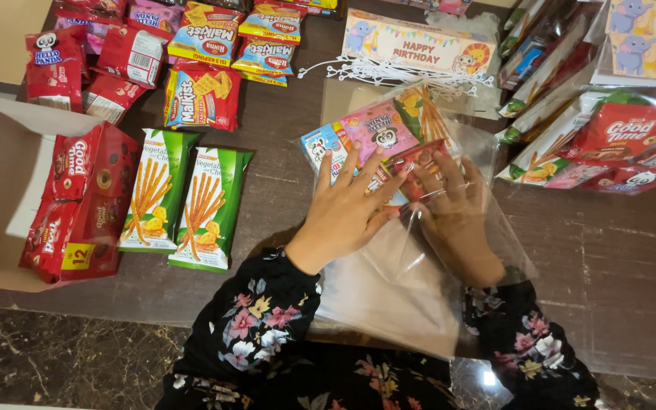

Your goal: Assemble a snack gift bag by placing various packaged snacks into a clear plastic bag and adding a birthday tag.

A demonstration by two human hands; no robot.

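right hand (457, 216) veiled by clear bag (389, 292) | snack packs (389, 140) partly hidden

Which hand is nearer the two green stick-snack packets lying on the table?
Left. The left hand lies flat on the clear bag, just right of the green packets. The right hand, inside the bag, sits farther right.

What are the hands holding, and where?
A clear bag of snack packs. The right hand is inside the bag's open end. The left hand presses flat on top of the packs from outside.
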